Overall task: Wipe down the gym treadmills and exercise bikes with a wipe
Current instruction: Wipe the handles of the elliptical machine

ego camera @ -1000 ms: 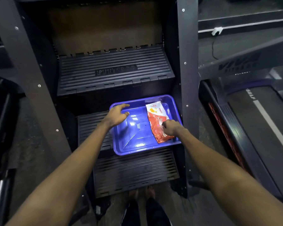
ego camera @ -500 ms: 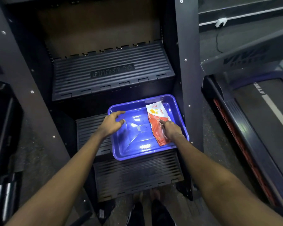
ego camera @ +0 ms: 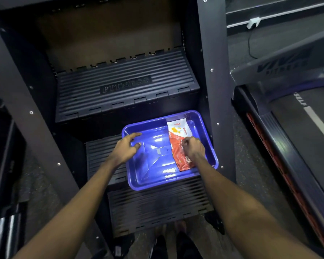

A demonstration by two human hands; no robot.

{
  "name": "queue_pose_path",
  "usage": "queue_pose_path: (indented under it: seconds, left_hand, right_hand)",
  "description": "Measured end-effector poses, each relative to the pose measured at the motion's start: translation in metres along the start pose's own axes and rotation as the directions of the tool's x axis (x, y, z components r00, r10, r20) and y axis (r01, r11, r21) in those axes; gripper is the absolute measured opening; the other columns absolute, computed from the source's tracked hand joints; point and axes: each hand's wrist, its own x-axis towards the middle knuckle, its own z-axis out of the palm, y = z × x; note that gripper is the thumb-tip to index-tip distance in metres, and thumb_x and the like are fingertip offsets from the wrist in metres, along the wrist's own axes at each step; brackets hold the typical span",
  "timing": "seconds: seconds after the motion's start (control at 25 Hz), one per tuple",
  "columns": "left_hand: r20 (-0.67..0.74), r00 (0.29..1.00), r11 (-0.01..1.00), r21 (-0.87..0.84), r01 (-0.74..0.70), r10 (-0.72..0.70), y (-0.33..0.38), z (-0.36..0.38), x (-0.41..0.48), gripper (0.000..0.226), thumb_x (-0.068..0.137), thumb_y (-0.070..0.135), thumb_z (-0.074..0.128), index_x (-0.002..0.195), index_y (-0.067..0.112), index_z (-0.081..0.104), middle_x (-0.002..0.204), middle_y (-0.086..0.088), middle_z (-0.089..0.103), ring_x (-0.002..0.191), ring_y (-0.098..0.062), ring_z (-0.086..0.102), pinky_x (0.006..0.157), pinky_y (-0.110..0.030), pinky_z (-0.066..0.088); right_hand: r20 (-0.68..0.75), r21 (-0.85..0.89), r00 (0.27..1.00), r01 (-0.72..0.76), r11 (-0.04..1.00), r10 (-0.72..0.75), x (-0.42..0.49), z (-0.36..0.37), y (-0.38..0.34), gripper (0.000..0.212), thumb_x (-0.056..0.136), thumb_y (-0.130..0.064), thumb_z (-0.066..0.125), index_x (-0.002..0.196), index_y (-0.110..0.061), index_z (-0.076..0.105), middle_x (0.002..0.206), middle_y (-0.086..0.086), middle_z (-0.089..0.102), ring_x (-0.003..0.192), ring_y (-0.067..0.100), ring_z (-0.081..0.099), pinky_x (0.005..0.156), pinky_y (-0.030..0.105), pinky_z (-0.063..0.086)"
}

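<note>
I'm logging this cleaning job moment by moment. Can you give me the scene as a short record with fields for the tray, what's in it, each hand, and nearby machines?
tray: blue tray, resting on a step of the stair machine
contents: wipe packet, orange and white, flat along the tray's right side
right hand: right hand, fingers curled on the packet, pinching it
left hand: left hand, open, fingers spread over the tray's left rim; contact unclear
loose wipe: none visible
nearby: treadmill to the right
</note>
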Motion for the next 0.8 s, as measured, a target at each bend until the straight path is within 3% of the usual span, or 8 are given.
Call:
queue_pose_path:
  seconds: [0.2, 0.4, 0.52, 0.68, 0.8]
  left_hand:
    - [0.0, 1.0, 1.0, -0.007, -0.001, 0.001, -0.002, -0.001, 0.003, 0.043, 0.093, 0.018, 0.061, 0.136, 0.025, 0.057, 0.13, -0.002, 0.063, 0.122, -0.02, 0.057, 0.096, -0.025, 0.041]
    - [0.003, 1.0, 1.0, -0.012, 0.004, -0.004, 0.001, 0.002, 0.003, 0.044, 0.093, 0.017, 0.06, 0.137, 0.025, 0.056, 0.131, -0.005, 0.062, 0.124, -0.021, 0.056, 0.099, -0.026, 0.04]
    - [0.001, 1.0, 1.0, -0.004, -0.017, 0.017, 0.002, 0.006, 0.003, 0.044, 0.093, 0.015, 0.061, 0.136, 0.023, 0.057, 0.13, -0.005, 0.062, 0.123, -0.02, 0.056, 0.095, -0.022, 0.038]
    - [-0.004, 1.0, 1.0, -0.004, -0.002, 0.002, 0.002, 0.008, 0.001, 0.044, 0.093, 0.017, 0.061, 0.137, 0.024, 0.056, 0.129, -0.005, 0.063, 0.122, -0.021, 0.056, 0.093, -0.021, 0.037]
    - [0.014, 1.0, 1.0, -0.001, -0.012, 0.012, 0.002, 0.009, 0.0, 0.044, 0.093, 0.018, 0.061, 0.136, 0.025, 0.056, 0.131, -0.002, 0.062, 0.121, -0.019, 0.057, 0.092, -0.02, 0.037]
  right_hand:
    - [0.083, 0.047, 0.986, 0.14, 0.989, -0.144, -0.003, -0.007, 0.008, 0.008, 0.082, -0.026, 0.061, 0.088, -0.023, 0.057, 0.096, 0.004, 0.064, 0.089, 0.026, 0.059, 0.075, 0.036, 0.051]
    - [0.034, 0.276, 0.999, 0.009, 0.961, -0.019, -0.006, -0.014, 0.01, 0.01, 0.089, -0.026, 0.051, 0.085, -0.018, 0.05, 0.083, 0.004, 0.065, 0.077, 0.024, 0.063, 0.067, 0.038, 0.051]
    - [-0.016, 0.33, 1.0, -0.018, 0.944, 0.025, -0.01, -0.017, 0.014, 0.006, 0.089, -0.015, 0.052, 0.087, -0.017, 0.046, 0.081, 0.004, 0.062, 0.075, 0.026, 0.06, 0.064, 0.033, 0.041]
    - [0.091, 0.245, 0.99, 0.084, 0.966, -0.109, -0.01, -0.016, 0.022, 0.028, 0.085, -0.005, 0.046, 0.094, -0.031, 0.05, 0.089, 0.002, 0.069, 0.085, 0.027, 0.067, 0.078, 0.045, 0.055]
    - [0.161, 0.1, 0.979, 0.107, 0.989, -0.122, -0.013, -0.022, 0.017, 0.015, 0.094, -0.029, 0.047, 0.105, -0.03, 0.056, 0.107, 0.004, 0.071, 0.102, 0.028, 0.065, 0.099, 0.043, 0.045]
